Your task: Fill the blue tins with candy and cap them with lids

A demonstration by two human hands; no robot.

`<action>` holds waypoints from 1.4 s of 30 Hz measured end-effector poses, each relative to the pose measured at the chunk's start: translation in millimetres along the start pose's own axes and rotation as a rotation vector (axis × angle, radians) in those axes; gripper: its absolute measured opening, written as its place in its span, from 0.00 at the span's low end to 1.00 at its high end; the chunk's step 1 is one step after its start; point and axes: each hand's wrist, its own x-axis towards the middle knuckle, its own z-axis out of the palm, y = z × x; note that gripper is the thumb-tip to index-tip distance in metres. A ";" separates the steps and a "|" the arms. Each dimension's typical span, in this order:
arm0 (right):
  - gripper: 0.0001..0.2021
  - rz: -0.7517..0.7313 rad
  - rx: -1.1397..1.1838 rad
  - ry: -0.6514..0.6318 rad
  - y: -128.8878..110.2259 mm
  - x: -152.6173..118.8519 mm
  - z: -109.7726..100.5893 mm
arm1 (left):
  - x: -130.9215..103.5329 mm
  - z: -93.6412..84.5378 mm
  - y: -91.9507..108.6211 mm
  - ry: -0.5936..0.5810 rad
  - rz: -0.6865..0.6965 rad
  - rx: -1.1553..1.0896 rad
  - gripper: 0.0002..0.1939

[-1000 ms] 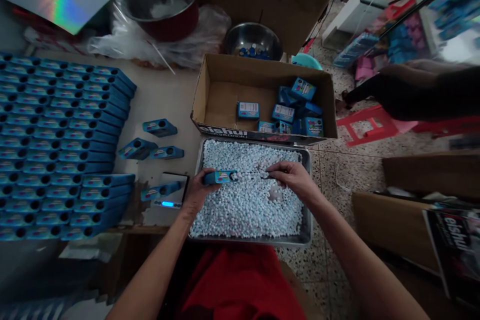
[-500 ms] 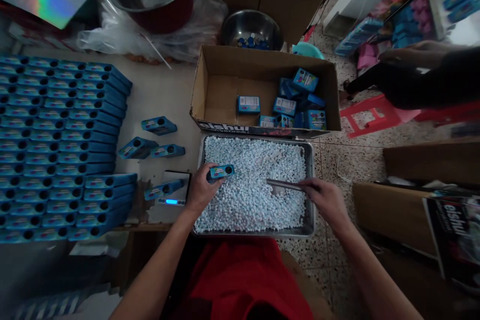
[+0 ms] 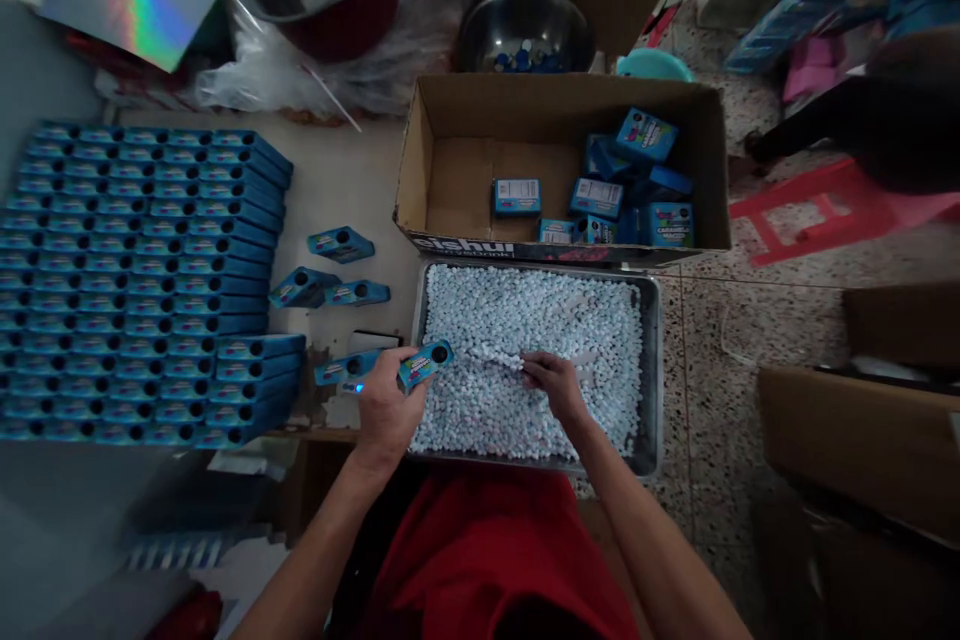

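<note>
Right hand [image 3: 553, 385] has moved inward since the earlier frame, from the right side of the metal tray [image 3: 653, 375] to near its middle; the small blue box [image 3: 421, 367] in the left hand [image 3: 388, 410] now slants more. Right grip: fingertips together on what appears to be a narrow scoop [image 3: 491, 358], largely hidden under a row of pale pellets, its far end near the box but apparently not touching. Left grip: thumb and fingers clamped around the box, which is held over the tray's left edge, its dark round hole facing up. Progress, as judged: scoop loaded, pellets not yet in the hole; how full the held box is cannot be told. Left on hand: tray largely covered with pellets [image 3: 487, 420], thinner toward the right. One box [image 3: 343, 368] lies on the scale [image 3: 375, 340], just beside the left hand; three loose boxes [image 3: 341, 243] lie above it, and a large stacked block of boxes [image 3: 150, 290] stands at far left, dark holes showing; contents unreadable at this size. Several more boxes [image 3: 517, 198] sit in the cardboard carton [image 3: 454, 160] behind the tray; whether these count as finished, cannot tell.
</note>
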 end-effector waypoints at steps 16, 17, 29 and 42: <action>0.09 -0.157 -0.290 -0.029 -161.7 -54.4 -23.9 | 7.4 20.3 14.5 -0.154 0.127 -0.126 0.18; 0.09 -0.208 -0.377 -0.015 -168.0 -59.6 -21.3 | 7.2 21.4 16.4 -0.165 0.141 -0.131 0.18; 0.13 -0.206 -0.399 0.174 -147.4 -84.8 -81.2 | 12.2 35.3 -2.1 -0.076 -0.074 -0.345 0.16; 0.23 -0.028 -0.015 0.171 -46.3 84.3 -32.0 | 19.6 33.5 -13.5 -0.305 -0.321 -0.661 0.20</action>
